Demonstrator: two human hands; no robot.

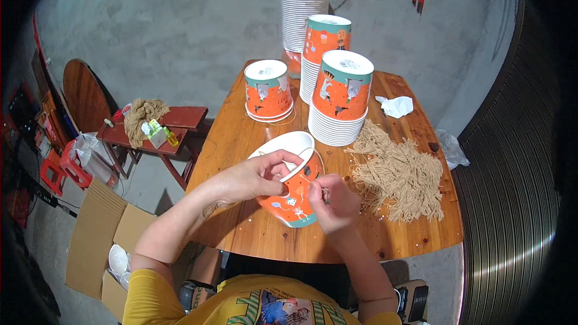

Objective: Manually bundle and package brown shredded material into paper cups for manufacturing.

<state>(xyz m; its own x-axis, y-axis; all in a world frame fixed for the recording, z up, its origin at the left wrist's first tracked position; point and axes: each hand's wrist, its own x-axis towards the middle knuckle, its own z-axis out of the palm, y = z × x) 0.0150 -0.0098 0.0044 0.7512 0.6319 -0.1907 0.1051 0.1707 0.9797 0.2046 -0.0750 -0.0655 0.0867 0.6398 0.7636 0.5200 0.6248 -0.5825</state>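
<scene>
An orange paper bucket (282,206) with a teal band and white rim lies tilted at the table's near edge, its mouth toward the upper left. My left hand (256,176) grips its rim, thumb outside and fingers reaching into the mouth. A thin beige cord (321,157) loops by the rim. Close to the bucket's right side, my right hand (335,203) is closed in a pinch on the cord's end; the fingertips partly hide it. To the right lies a loose heap of beige cords (400,177).
Upside-down stacks of orange buckets (340,93) stand behind, beside a shorter stack (268,93) and a tall white stack (304,12). A crumpled tissue (396,106) lies at right. Left on the floor are a cardboard box (99,241) and a red bench (180,117).
</scene>
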